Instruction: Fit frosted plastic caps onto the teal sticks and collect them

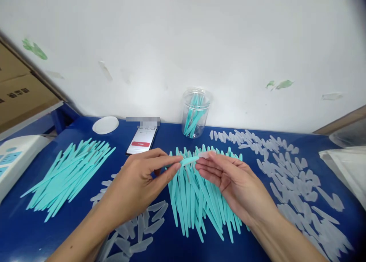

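A slim teal eyebrow razor [188,161] is pinched between the thumb and index finger of my left hand [148,174]. My right hand [228,174] grips a frosted cap [203,155] between thumb and fingers, right at the razor's other end; whether the cap sits on it I cannot tell. Directly beneath both hands lies a large pile of teal razors [200,201]. Loose frosted caps [140,227] are spread under and beside my left forearm, and many more caps [303,186] cover the right side.
On the left lies a second pile of razors [71,170] by a white device [20,155]. A clear jar [196,113] with several razors stands against the wall. A white lid [105,125] and a phone [141,140] lie at the back of the blue table [160,250].
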Tool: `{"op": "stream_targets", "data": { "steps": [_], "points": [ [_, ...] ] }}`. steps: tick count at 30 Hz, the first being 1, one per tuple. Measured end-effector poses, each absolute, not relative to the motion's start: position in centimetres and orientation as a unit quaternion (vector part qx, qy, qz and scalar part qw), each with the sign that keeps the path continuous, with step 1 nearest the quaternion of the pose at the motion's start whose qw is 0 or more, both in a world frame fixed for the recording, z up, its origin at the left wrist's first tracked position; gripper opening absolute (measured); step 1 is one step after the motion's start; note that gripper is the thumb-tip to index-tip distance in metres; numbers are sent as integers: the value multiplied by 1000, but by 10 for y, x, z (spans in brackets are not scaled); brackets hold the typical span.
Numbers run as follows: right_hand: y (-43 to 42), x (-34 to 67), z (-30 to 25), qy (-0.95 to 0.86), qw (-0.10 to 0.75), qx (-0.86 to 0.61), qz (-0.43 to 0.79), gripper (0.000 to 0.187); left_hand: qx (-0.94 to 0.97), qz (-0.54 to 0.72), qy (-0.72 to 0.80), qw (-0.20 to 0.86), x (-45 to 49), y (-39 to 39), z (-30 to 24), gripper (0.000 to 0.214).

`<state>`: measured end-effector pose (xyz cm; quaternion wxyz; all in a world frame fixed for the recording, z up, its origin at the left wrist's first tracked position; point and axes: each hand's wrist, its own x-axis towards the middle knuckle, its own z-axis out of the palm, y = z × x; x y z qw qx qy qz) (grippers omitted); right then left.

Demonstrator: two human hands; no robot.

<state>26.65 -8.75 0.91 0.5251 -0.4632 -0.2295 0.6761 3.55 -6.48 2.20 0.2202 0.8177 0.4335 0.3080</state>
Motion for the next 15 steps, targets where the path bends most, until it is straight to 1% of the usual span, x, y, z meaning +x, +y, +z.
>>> {"op": "stream_targets", "data": {
  "steps": [7,15],
  "points": [
    [-88,270,2,-233,518,-472,674,30,821,296,449,192,37,-65,16,27],
    [-92,265,6,-272,496,-479,671,33,819,302,447,198,41,-70,17,25]
  ]
}}
